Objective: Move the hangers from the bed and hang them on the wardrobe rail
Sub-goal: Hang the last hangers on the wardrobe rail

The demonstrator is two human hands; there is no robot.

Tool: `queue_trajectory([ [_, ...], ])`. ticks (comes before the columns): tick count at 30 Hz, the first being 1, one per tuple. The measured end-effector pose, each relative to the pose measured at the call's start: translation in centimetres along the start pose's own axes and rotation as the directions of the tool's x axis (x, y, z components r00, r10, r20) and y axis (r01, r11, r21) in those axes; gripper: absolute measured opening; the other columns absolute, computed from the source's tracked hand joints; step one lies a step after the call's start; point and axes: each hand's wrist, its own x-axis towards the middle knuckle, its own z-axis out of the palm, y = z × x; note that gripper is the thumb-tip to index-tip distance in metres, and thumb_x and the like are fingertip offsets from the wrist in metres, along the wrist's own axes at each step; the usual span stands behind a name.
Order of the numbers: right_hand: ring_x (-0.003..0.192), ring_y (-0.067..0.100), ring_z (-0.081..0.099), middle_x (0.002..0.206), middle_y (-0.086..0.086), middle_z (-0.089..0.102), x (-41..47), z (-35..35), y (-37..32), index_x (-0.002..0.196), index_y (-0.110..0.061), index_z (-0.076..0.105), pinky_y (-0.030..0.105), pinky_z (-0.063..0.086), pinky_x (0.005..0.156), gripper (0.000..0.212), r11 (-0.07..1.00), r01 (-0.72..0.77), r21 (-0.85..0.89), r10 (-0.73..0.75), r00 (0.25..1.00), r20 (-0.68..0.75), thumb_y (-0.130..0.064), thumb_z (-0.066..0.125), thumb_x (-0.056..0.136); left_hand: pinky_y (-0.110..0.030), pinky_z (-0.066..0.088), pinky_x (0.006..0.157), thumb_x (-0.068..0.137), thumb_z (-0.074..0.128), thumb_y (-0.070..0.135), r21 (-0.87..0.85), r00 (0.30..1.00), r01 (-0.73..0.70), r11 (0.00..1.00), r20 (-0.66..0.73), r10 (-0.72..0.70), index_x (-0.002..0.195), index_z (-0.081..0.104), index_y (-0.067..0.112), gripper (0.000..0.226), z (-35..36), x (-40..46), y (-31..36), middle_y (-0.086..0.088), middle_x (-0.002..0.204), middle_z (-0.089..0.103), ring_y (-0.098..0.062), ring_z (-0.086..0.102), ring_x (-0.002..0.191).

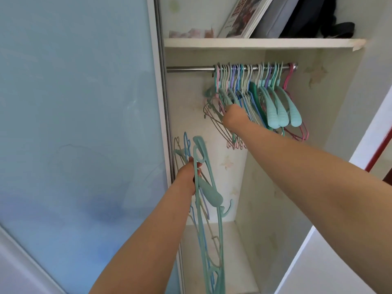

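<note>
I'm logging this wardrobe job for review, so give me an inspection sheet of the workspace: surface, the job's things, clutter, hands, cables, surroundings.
Surface: wardrobe floor bare where visible.
Job's things: wardrobe rail carries a packed row of hung hangers at its right part; bunch of loose hangers off the rail.
Clutter: framed picture and dark folded items on the shelf.
Hands: left hand grips the loose bunch; right hand reaches among the hung hangers, fingers hidden.
Cables: nothing seen.
Surroundings: pale blue sliding door to the left.
</note>
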Motion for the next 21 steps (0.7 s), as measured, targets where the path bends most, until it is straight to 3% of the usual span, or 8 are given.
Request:
queue_trajectory([
  [3, 0.110, 0.034, 0.047, 0.136, 0.019, 0.038, -2.3, 1.6, 1.6, 0.130, -0.004, 0.044, 0.041, 0.044, 0.084, 0.043, 0.992, 0.015, -0.122, -0.040, 0.979, -0.201, -0.002, 0.048, 0.087, -0.016, 0.031, 0.035, 0.098, 0.051, 0.037, -0.062, 1.000, 0.002, 0.998, -0.017, -0.003, 0.065, 0.051, 0.017, 0.038, -0.3, 0.3, -0.1, 0.003, 0.047, 0.047, -0.007, 0.037, 0.034],
  [7, 0.095, 0.032, 0.054, 0.110, 0.015, 0.054, -8.2, 5.2, 5.5, 0.112, -0.005, 0.054, 0.041, 0.045, 0.074, 0.025, 0.875, 0.390, -0.288, -0.484, 0.713, -0.507, -0.013, 0.052, 0.088, -0.009, 0.027, 0.030, 0.099, 0.050, 0.034, -0.174, 0.999, -0.012, 0.985, -0.042, 0.005, 0.061, 0.043, 0.018, 0.042, -0.3, 0.9, -0.2, 0.008, 0.032, 0.041, -0.004, 0.037, 0.023],
  [10, 0.085, 0.032, 0.061, 0.100, 0.013, 0.062, -10.8, 7.5, 8.1, 0.096, -0.009, 0.053, 0.035, 0.041, 0.065, 0.051, 0.952, 0.194, -0.236, -0.185, 0.981, 0.056, -0.052, 0.026, 0.099, -0.012, 0.045, 0.048, 0.099, 0.048, 0.039, -0.207, 0.997, -0.024, 0.978, -0.071, 0.010, 0.062, 0.043, 0.018, 0.042, -0.2, 1.1, -0.4, 0.003, 0.038, 0.047, -0.009, 0.044, 0.031],
  [12, 0.085, 0.028, 0.065, 0.102, 0.013, 0.067, -11.8, 8.3, 9.8, 0.100, -0.007, 0.055, 0.035, 0.048, 0.073, 0.075, 0.972, -0.036, -0.231, 0.153, 0.846, 0.511, -0.069, 0.014, 0.091, -0.029, 0.052, 0.084, 0.099, 0.043, 0.045, -0.179, 0.997, -0.012, 0.984, -0.073, -0.001, 0.077, 0.052, 0.017, 0.037, 0.2, 1.5, -0.3, -0.004, 0.068, 0.060, -0.018, 0.059, 0.061],
  [14, 0.079, 0.024, 0.066, 0.104, 0.012, 0.068, -12.8, 9.1, 11.5, 0.119, -0.008, 0.049, 0.035, 0.054, 0.078, 0.072, 0.967, -0.239, -0.091, 0.226, 0.633, 0.741, -0.068, 0.021, 0.092, -0.040, 0.048, 0.095, 0.096, 0.042, 0.053, -0.223, 0.998, 0.036, 0.974, -0.042, -0.046, 0.097, 0.058, 0.015, 0.042, 0.6, 1.6, -0.2, -0.009, 0.096, 0.061, -0.026, 0.060, 0.090],
  [16, 0.064, 0.019, 0.063, 0.087, 0.008, 0.065, -13.5, 10.3, 13.4, 0.119, -0.008, 0.051, 0.029, 0.054, 0.065, 0.052, 0.928, -0.351, 0.122, 0.150, 0.654, 0.742, -0.053, 0.033, 0.098, -0.037, 0.051, 0.082, 0.095, 0.042, 0.055, -0.273, 0.999, 0.029, 0.962, -0.033, -0.039, 0.093, 0.057, 0.015, 0.044, 0.9, 2.0, -0.4, -0.007, 0.093, 0.058, -0.023, 0.057, 0.085],
  [18, 0.047, 0.013, 0.046, 0.067, 0.004, 0.050, -14.0, 11.2, 15.3, 0.103, -0.012, 0.061, 0.023, 0.042, 0.047, 0.034, 0.826, -0.412, 0.384, 0.122, 0.797, 0.592, -0.036, 0.037, 0.102, -0.032, 0.052, 0.065, 0.096, 0.044, 0.052, -0.269, 0.998, 0.021, 0.963, -0.045, -0.035, 0.084, 0.053, 0.015, 0.040, 1.2, 2.2, -0.5, -0.004, 0.083, 0.055, -0.019, 0.055, 0.072],
  [21, 0.035, 0.009, 0.031, 0.052, 0.001, 0.039, -14.5, 11.3, 17.3, 0.082, -0.015, 0.063, 0.016, 0.025, 0.037, 0.041, 0.697, -0.382, 0.607, 0.116, 0.895, 0.431, -0.037, 0.035, 0.103, -0.025, 0.055, 0.067, 0.096, 0.046, 0.049, -0.263, 0.998, 0.016, 0.965, -0.061, -0.033, 0.104, 0.059, 0.014, 0.038, 1.4, 2.4, -1.3, 0.009, 0.092, 0.056, -0.017, 0.062, 0.086],
])
